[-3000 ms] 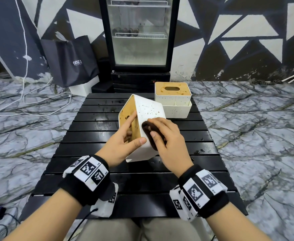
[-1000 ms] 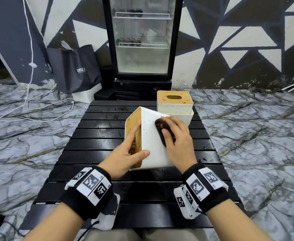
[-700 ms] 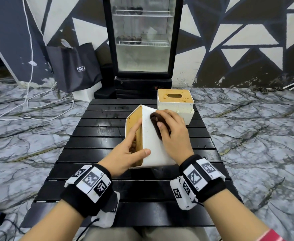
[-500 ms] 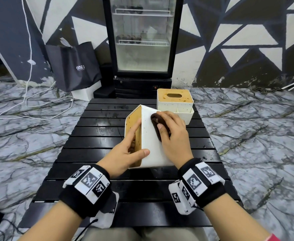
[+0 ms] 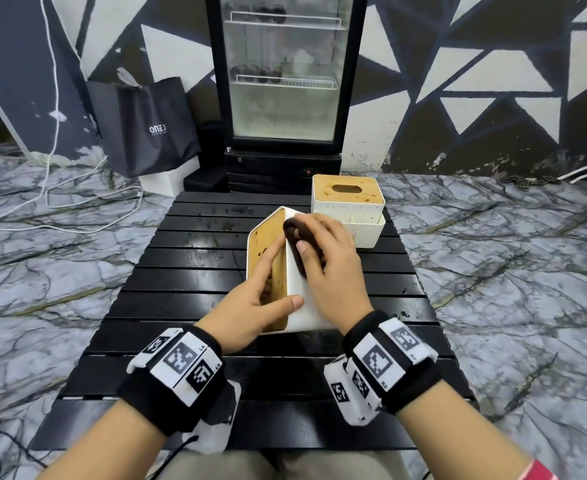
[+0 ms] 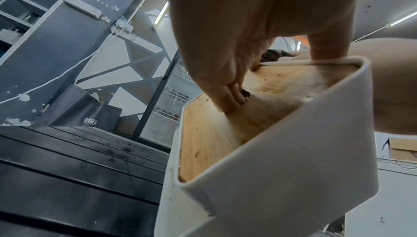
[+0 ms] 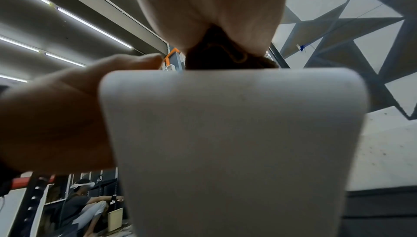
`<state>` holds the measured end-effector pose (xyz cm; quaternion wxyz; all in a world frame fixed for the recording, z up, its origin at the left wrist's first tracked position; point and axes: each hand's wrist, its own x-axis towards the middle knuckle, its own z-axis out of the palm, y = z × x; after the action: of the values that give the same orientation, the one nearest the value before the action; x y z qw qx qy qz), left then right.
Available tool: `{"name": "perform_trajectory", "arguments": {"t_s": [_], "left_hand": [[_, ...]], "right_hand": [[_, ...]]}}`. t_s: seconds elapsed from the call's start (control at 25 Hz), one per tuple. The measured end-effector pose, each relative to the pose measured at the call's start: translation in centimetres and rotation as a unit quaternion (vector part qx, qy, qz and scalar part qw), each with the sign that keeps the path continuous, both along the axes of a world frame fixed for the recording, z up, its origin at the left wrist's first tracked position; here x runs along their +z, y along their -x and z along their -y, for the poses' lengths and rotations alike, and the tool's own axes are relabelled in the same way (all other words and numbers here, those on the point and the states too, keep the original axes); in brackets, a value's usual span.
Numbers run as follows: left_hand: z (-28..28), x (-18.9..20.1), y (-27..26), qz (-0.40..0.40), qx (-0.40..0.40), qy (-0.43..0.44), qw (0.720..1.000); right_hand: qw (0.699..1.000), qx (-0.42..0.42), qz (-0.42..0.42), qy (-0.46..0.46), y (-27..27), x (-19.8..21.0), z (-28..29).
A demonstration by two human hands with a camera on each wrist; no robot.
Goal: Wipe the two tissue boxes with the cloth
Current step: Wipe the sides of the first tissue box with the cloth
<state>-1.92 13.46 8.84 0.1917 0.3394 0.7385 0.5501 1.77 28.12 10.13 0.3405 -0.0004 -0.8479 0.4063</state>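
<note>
A white tissue box [image 5: 307, 318] with a wooden lid stands tipped on its side at the middle of the black slatted table [image 5: 188, 271], lid facing left. My left hand [image 5: 268, 282] grips its near edge, thumb on the white side and fingers on the lid by the slot [image 6: 228, 84]. My right hand [image 5: 323, 258] holds a bunched dark brown cloth [image 5: 294, 233] against the white upper side, close to the far top edge [image 7: 223, 57]. The second tissue box [image 5: 347, 199] stands upright at the back right, nothing touching it.
The second box sits against a low white tray [image 5: 368, 233]. A glass-door fridge [image 5: 285, 81] stands behind the table, and a black bag [image 5: 146, 126] with cables on the marble floor to the left. In the right wrist view, another person [image 7: 85, 205] sits far off.
My right hand has slid the cloth up the box's white side, from its middle towards the far top edge. The left hand keeps the same grip.
</note>
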Motion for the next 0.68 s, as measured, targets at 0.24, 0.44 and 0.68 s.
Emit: {"name": "perform_trajectory", "arguments": {"t_s": [0.24,0.44,0.68], "left_hand": [[0.1,0.1,0.6,0.011,0.005,0.0,1.0],[-0.2,0.0,1.1,-0.003,-0.002,0.014,1.0],[0.0,-0.3,1.0,0.011,-0.009,-0.008,1.0]], "right_hand": [[1.0,0.025,-0.017,-0.008,-2.4,-2.2,0.8],[1.0,0.025,0.01,0.005,-0.8,-0.6,-0.2],[0.999,0.033,0.002,0.007,-2.1,-2.0,0.5]]}}
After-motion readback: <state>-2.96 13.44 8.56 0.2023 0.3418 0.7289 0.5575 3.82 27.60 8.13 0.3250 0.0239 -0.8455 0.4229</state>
